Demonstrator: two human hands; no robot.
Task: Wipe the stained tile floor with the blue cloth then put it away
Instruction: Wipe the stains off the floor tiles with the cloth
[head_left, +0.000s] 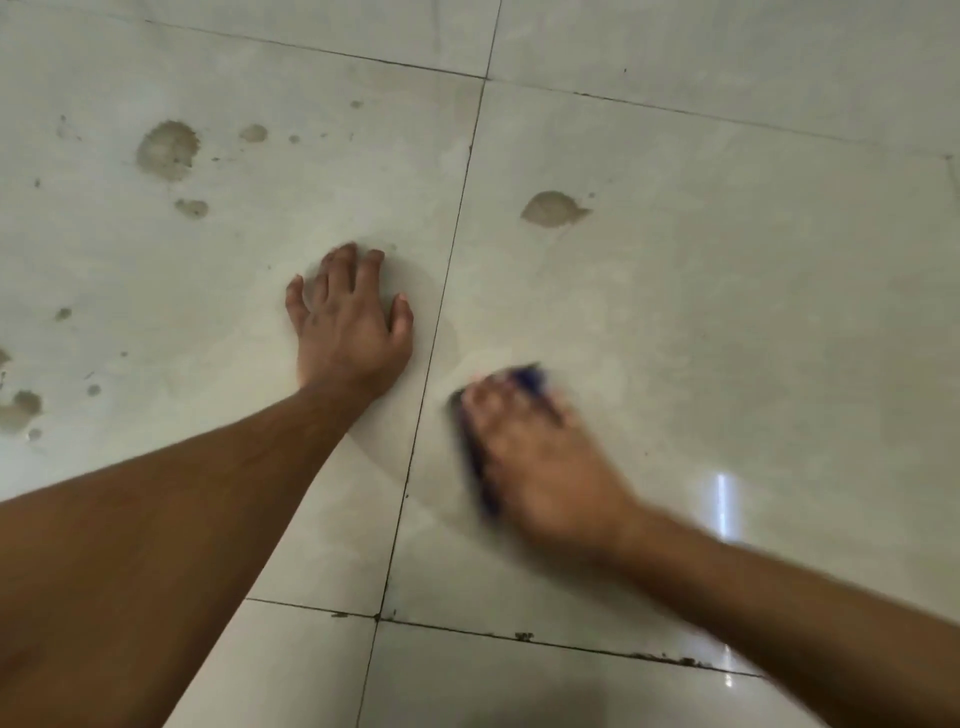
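My right hand (535, 457) presses a blue cloth (475, 457) flat on the pale tile floor (727, 312), just right of a grout line. The hand is blurred with motion, and only the cloth's edges show, at the fingertips and along the hand's left side. My left hand (348, 322) rests palm-down with fingers spread on the neighbouring tile to the left, holding nothing. A brown stain (551, 209) lies beyond the right hand. Larger brown stains (167, 149) mark the left tile further away.
More brown blotches (21, 410) sit at the far left edge. Dark grout lines (441, 312) cross the floor, with grime along the near joint (524, 636). A damp sheen surrounds both hands.
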